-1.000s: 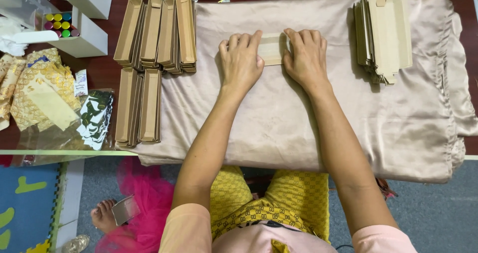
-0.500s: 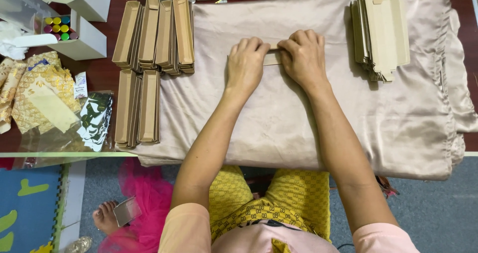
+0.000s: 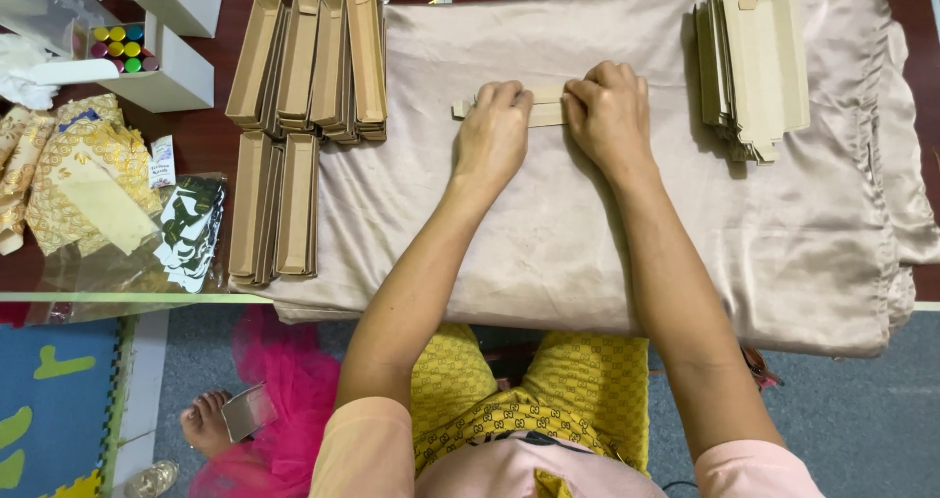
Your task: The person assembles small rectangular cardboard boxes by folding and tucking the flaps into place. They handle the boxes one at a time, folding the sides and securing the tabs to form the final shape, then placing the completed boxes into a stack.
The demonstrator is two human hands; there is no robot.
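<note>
Both my hands press on one flat tan cardboard blank (image 3: 546, 107) that lies on the beige satin cloth (image 3: 587, 234). My left hand (image 3: 493, 134) covers its left part, fingers curled over the top edge. My right hand (image 3: 609, 116) grips its right part, and most of the blank is hidden under the fingers. A stack of flat unfolded blanks (image 3: 752, 62) lies to the right of my right hand. Folded long tan box trays (image 3: 318, 57) stand in rows to the left of my left hand, with more trays (image 3: 274, 209) below them.
White boxes (image 3: 162, 67), one holding coloured round caps (image 3: 119, 47), stand at the far left. Gold patterned packets (image 3: 73, 180) and a clear bag (image 3: 186, 234) lie near the table's left front edge. Under the table a person's foot (image 3: 206, 425) and pink fabric (image 3: 284, 390) show.
The blank has been folded from a wider piece into a narrow strip. Both hands have closed in over it and pressed down.
</note>
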